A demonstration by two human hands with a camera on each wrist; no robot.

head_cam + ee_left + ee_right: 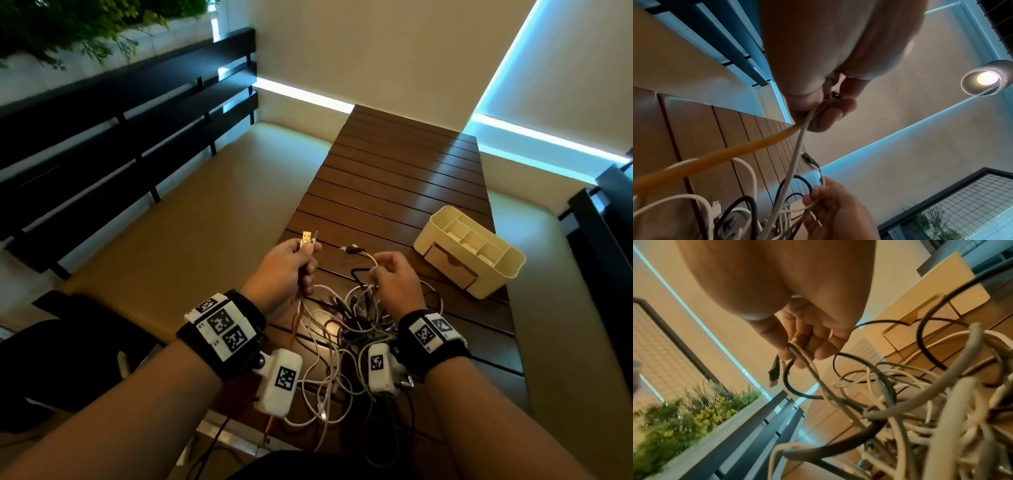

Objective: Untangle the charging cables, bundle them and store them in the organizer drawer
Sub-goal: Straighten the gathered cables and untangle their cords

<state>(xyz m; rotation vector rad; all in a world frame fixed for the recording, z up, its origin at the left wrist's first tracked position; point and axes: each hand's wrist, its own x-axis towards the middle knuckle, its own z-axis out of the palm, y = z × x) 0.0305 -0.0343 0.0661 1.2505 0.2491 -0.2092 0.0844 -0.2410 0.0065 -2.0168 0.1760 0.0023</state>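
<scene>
A tangle of white, grey, black and orange charging cables [346, 329] lies on the slatted wooden table [404, 178] between my wrists. My left hand [294, 260] is raised above it and grips two cable ends, an orange one and a white one [797, 146], with their plugs [308, 237] sticking up out of the fist. My right hand [394, 274] pinches a white and a black cable [797, 356] lifted from the tangle; a dark plug [351, 249] points left beyond the fingers. The cream organizer [469, 250] stands to the right with its small drawer [452, 265] closed.
A padded bench seat [205, 219] and a dark slatted backrest [102, 130] run along the left of the table. Another seat lies to the right. Plants [68, 27] stand behind the backrest. Cables hang over the table's near edge.
</scene>
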